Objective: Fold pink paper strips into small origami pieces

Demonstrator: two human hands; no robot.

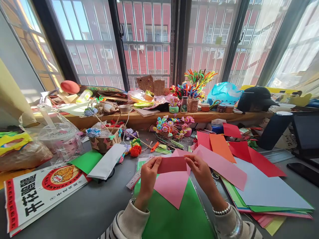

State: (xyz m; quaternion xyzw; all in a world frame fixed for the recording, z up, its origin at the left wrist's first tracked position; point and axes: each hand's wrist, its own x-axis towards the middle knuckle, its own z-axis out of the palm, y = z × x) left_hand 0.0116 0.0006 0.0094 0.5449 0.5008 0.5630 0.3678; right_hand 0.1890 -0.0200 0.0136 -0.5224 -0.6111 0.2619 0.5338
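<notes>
My left hand [149, 174] and my right hand [199, 171] pinch the two ends of a small dark-pink strip of paper [172, 165]. It is stretched level between them. Under it, a lighter pink sheet [173, 191] with a pointed lower corner lies over green paper [174, 219] in front of me; whether the strip touches that sheet I cannot tell. Beyond my right hand, a long pink piece of paper [221, 167] slants across other sheets. Scissors handles [214, 176] show partly beside my right wrist.
On the right are a stack of coloured paper [271, 189], a dark bottle [274, 131] and a phone [305, 172]. To the left lie a printed paper bag [42, 196] and a folded white sheet [108, 162]. Craft flowers [171, 126] stand before the crowded sill.
</notes>
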